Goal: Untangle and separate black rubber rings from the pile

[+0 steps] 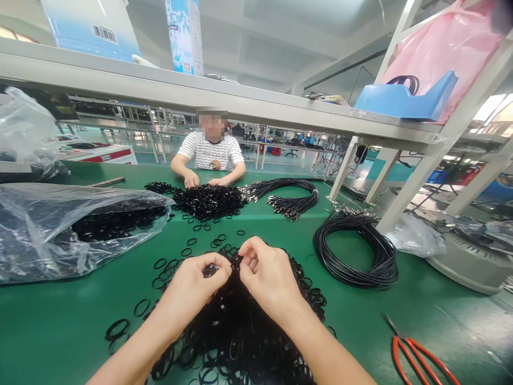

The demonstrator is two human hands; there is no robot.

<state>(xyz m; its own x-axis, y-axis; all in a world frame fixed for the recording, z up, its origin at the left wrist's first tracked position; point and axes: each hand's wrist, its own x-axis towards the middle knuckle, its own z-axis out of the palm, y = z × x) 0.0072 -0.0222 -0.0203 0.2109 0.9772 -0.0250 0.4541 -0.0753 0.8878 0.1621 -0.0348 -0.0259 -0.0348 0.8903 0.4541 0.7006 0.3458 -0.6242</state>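
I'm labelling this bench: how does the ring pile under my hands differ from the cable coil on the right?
The ring pile is many small loops heaped loosely; the cable coil is long strands wound into one large loop. The ring pile lies beneath the left hand and right hand; the cable coil sits apart. Both look mainly black.

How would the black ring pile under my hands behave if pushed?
The pile of black rings would probably spread rather than slide as one, since loose rings lie scattered around its edges. Single rings look thin, so likely light; many lie flat, so rolling seems unlikely.
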